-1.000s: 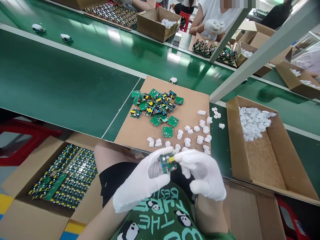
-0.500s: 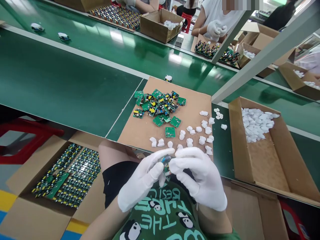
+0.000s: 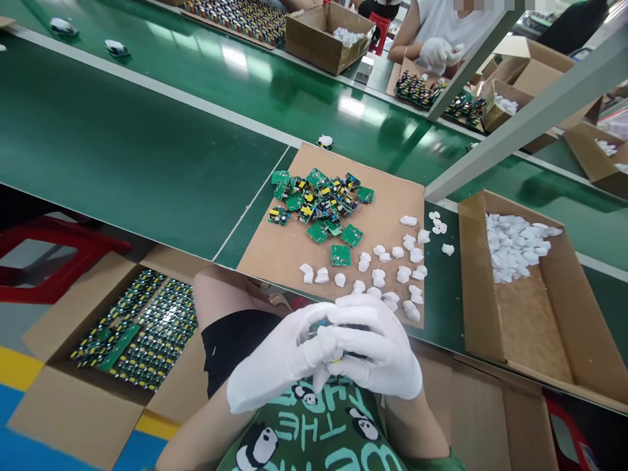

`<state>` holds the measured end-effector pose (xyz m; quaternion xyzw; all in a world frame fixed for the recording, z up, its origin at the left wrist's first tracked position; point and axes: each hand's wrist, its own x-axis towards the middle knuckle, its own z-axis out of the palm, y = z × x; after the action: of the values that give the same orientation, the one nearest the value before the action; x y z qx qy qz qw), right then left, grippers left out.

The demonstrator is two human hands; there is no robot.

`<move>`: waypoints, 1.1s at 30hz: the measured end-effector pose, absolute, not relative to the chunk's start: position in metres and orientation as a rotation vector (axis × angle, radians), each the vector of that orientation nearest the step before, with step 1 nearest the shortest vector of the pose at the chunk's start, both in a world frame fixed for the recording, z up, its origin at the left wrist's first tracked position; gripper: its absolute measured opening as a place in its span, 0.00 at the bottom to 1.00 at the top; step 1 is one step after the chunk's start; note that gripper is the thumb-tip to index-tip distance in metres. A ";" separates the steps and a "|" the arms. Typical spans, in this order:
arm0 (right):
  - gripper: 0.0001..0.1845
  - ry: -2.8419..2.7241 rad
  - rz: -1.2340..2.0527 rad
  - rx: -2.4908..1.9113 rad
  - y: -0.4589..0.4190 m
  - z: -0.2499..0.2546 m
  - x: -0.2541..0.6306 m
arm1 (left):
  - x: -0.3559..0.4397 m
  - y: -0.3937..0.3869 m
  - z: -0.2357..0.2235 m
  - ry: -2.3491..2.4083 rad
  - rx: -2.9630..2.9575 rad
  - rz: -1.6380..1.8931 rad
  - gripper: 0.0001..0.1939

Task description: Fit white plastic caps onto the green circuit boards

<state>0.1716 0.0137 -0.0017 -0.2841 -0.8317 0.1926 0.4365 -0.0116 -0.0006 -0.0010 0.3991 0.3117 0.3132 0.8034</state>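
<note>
My left hand (image 3: 279,360) and my right hand (image 3: 380,347), both in white gloves, meet in front of my chest. Between their fingers is a small circuit board (image 3: 320,325), mostly hidden by the gloves. The fingers of both hands are closed around it. Just beyond them, a cardboard sheet (image 3: 275,252) lies on the green table. On it are a pile of circuit boards (image 3: 321,199) with yellow and black parts, a single green board (image 3: 340,256) nearer me, and several white, crumpled-looking pieces (image 3: 378,277).
At right stands an open carton (image 3: 534,333) partly filled with white pieces. A floor carton (image 3: 63,418) at lower left holds rows of boards. White-topped units (image 3: 116,48) sit on the green conveyor (image 3: 196,72). A slanted metal post (image 3: 520,108) crosses the right. Opposite, a co-worker's gloved hands (image 3: 436,55) are busy.
My right hand has closed in over the circuit board against my left, so less of the board shows. The white-topped units have shifted left along the conveyor. My view has shifted slightly.
</note>
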 end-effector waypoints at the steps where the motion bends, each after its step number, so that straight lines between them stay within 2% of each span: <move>1: 0.11 -2.062 0.505 -0.688 0.015 -0.005 0.171 | -0.011 0.000 0.000 0.670 0.881 0.662 0.30; 7: 0.16 -2.015 0.497 -0.590 0.018 -0.010 0.172 | -0.003 -0.001 0.003 0.763 1.037 0.724 0.24; 10: 0.11 -1.992 0.535 -0.634 0.016 -0.010 0.174 | -0.001 -0.002 -0.001 0.710 0.935 0.717 0.23; 14: 0.11 -1.981 0.295 -0.677 0.007 -0.015 0.177 | -0.004 0.001 -0.002 0.602 0.956 0.668 0.23; 16: 0.11 -1.964 0.251 -0.698 0.003 -0.016 0.179 | -0.004 0.003 0.003 0.572 1.018 0.666 0.19; 21: 0.13 -2.055 0.394 -0.738 0.004 -0.010 0.183 | 0.003 0.008 0.019 0.719 1.145 0.543 0.01; 25: 0.09 -2.218 0.280 -0.716 0.007 -0.005 0.186 | 0.004 0.007 0.017 0.705 1.116 0.541 0.08; 28: 0.14 -2.143 0.263 -0.667 0.005 -0.008 0.188 | 0.000 0.004 0.010 0.504 0.998 0.559 0.08; 31: 0.23 -2.085 0.304 -0.689 0.002 -0.013 0.190 | -0.002 0.002 0.007 0.445 0.894 0.497 0.16; 33: 0.23 -2.065 0.313 -0.673 -0.001 -0.016 0.191 | -0.003 0.001 0.006 0.460 0.886 0.491 0.20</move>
<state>0.1906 -0.0006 -0.0158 -0.2731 -0.8374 0.1269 0.4561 -0.0026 0.0014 0.0056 0.4204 0.2186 0.2329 0.8493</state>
